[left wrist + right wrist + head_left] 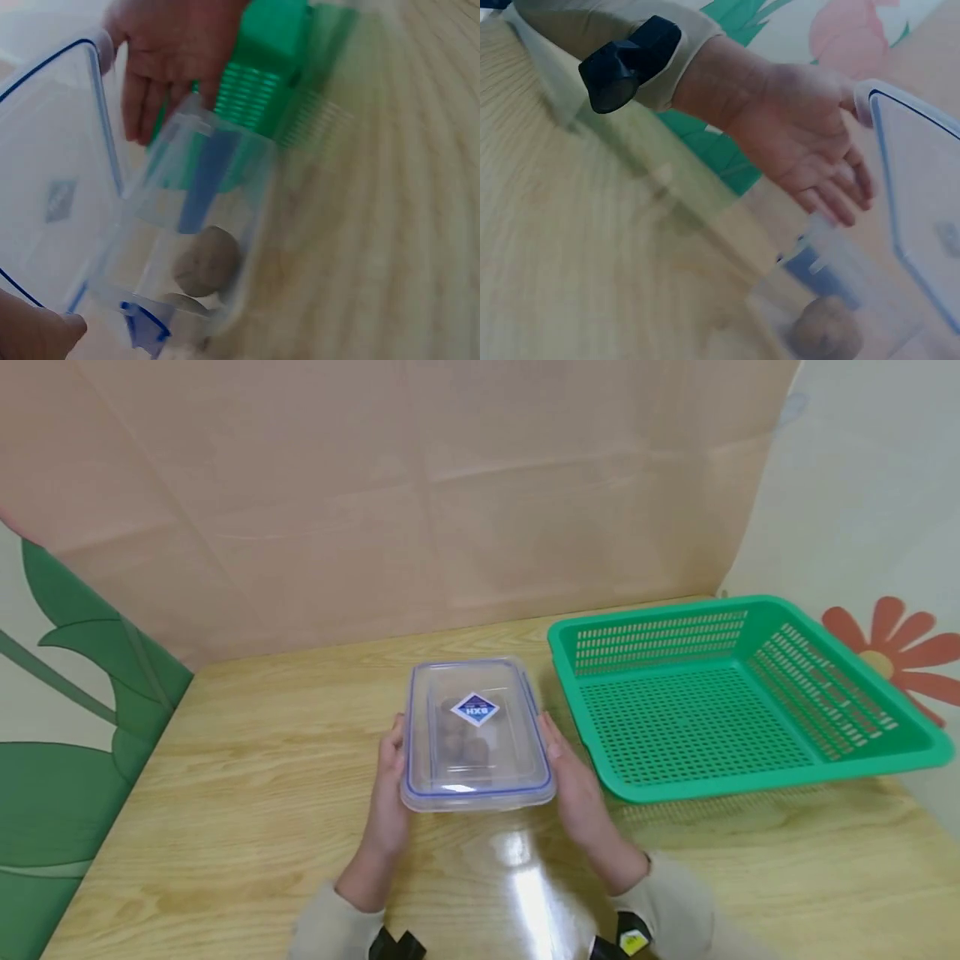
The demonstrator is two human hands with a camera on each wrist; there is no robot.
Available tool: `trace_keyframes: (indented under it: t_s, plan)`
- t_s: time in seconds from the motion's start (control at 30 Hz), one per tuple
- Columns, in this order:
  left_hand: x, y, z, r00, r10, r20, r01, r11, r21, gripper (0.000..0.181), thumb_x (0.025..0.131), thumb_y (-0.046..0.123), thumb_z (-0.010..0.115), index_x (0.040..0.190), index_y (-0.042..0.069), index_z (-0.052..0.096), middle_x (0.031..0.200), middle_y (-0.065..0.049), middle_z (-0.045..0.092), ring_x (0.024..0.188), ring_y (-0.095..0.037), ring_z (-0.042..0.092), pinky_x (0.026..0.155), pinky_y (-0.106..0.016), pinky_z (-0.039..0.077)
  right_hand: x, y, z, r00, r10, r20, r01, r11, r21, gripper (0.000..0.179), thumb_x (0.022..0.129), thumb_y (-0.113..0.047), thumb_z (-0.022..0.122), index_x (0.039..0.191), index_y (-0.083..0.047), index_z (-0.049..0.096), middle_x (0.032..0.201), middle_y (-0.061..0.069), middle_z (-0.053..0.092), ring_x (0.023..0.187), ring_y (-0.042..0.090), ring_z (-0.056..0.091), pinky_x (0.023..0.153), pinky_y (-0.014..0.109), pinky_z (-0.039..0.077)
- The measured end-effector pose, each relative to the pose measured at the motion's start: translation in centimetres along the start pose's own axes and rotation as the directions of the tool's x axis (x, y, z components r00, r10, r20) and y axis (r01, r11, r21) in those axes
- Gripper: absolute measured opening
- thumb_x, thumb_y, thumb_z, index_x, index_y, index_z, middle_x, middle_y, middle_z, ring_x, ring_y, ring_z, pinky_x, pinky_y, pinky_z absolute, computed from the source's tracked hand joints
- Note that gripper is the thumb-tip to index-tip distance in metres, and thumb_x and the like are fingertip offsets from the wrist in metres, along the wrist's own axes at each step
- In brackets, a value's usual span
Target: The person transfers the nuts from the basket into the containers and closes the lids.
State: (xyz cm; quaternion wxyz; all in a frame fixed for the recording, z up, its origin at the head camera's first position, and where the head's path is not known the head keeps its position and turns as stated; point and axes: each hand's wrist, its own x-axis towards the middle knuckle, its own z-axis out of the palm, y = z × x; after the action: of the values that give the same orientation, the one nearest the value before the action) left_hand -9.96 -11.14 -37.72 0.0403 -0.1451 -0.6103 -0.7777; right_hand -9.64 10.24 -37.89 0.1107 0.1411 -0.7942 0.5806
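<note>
A clear lidded food box (pixel 480 789) sits between my hands. Its clear lid (pixel 495 760) has a blue seal and a blue-and-white label. Brown round lumps (pixel 206 262) lie inside the box. In the wrist views the lid slants away from the box body, with a gap at the near corner and blue side clips (pixel 146 330) loose. My left hand (pixel 388 797) is at the left side, its thumb on the lid rim, its fingers loosely extended. My right hand (pixel 585 797) flanks the right side, thumb at the lid's edge, fingers straight.
A green perforated basket (pixel 750 772) stands on the wooden table (pixel 262 810), to the right of the box. Behind the table hangs a pinkish cloth (pixel 375 510). Walls with painted plants and a red flower (pixel 877 664) border both sides.
</note>
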Motion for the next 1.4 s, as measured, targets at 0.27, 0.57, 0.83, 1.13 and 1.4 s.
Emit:
trace_keyframes:
  t_s: [0.27, 0.57, 0.83, 1.13, 1.4]
  plan:
    - [0.1, -2.2, -0.5, 0.997, -0.072, 0.011, 0.069, 0.976, 0.208, 0.05, 0.1, 0.013, 0.012, 0.149, 0.005, 0.004, 0.156, -0.014, 0.004, 0.142, -0.029, 0.003, 0.117, -0.045, 0.004, -0.3, 2.5, 0.7, 1.0, 0.022, -0.016, -0.021, 0.998, 0.054, 0.046, 0.102, -0.014, 0.017, 0.14, 0.011, 0.023, 0.15, 0.026, 0.013, 0.138, 0.042, 0.01, 0.113, 0.051, 0.009]
    - [0.1, -3.9, -0.5, 0.993, -0.117, -0.005, 0.111, 0.926, 0.36, 0.049, 0.102, 0.02, 0.013, 0.15, 0.011, 0.006, 0.156, -0.01, 0.005, 0.143, -0.024, 0.002, 0.117, -0.044, 0.003, 0.4, 4.1, 0.5, 0.999, 0.028, -0.026, -0.026, 0.997, 0.066, 0.047, 0.102, -0.014, 0.015, 0.138, 0.015, 0.024, 0.147, 0.031, 0.017, 0.138, 0.043, 0.013, 0.114, 0.053, 0.01]
    - [0.1, -4.1, 0.2, 0.978, -0.163, -0.13, 0.202, 0.896, 0.396, 0.048, 0.103, 0.023, 0.022, 0.149, 0.017, 0.015, 0.155, -0.007, 0.014, 0.142, -0.024, 0.012, 0.117, -0.044, 0.01, 0.9, 5.3, 0.5, 0.999, 0.049, 0.015, -0.052, 0.973, 0.227, 0.045, 0.102, -0.011, 0.016, 0.14, 0.011, 0.024, 0.147, 0.027, 0.024, 0.137, 0.039, 0.02, 0.114, 0.047, 0.015]
    - [0.5, -3.8, 0.9, 0.964, -0.152, -0.218, 0.243, 0.837, 0.49, 0.046, 0.101, 0.017, 0.03, 0.146, 0.008, 0.026, 0.152, -0.013, 0.022, 0.14, -0.029, 0.019, 0.116, -0.045, 0.016, 1.1, 5.6, 0.6, 0.992, 0.125, -0.001, -0.121, 0.958, 0.261, 0.045, 0.102, -0.013, 0.02, 0.138, 0.013, 0.026, 0.145, 0.029, 0.026, 0.135, 0.04, 0.024, 0.113, 0.047, 0.019]
    - [0.8, -4.4, 1.2, 0.961, -0.146, -0.236, 0.239, 0.864, 0.442, 0.046, 0.102, 0.017, 0.028, 0.146, 0.004, 0.025, 0.151, -0.016, 0.023, 0.139, -0.032, 0.019, 0.116, -0.046, 0.015, 1.2, 5.3, 0.7, 0.983, 0.185, -0.012, -0.173, 0.937, 0.302, 0.045, 0.101, -0.013, 0.021, 0.139, 0.01, 0.028, 0.146, 0.024, 0.03, 0.136, 0.034, 0.027, 0.113, 0.039, 0.024]
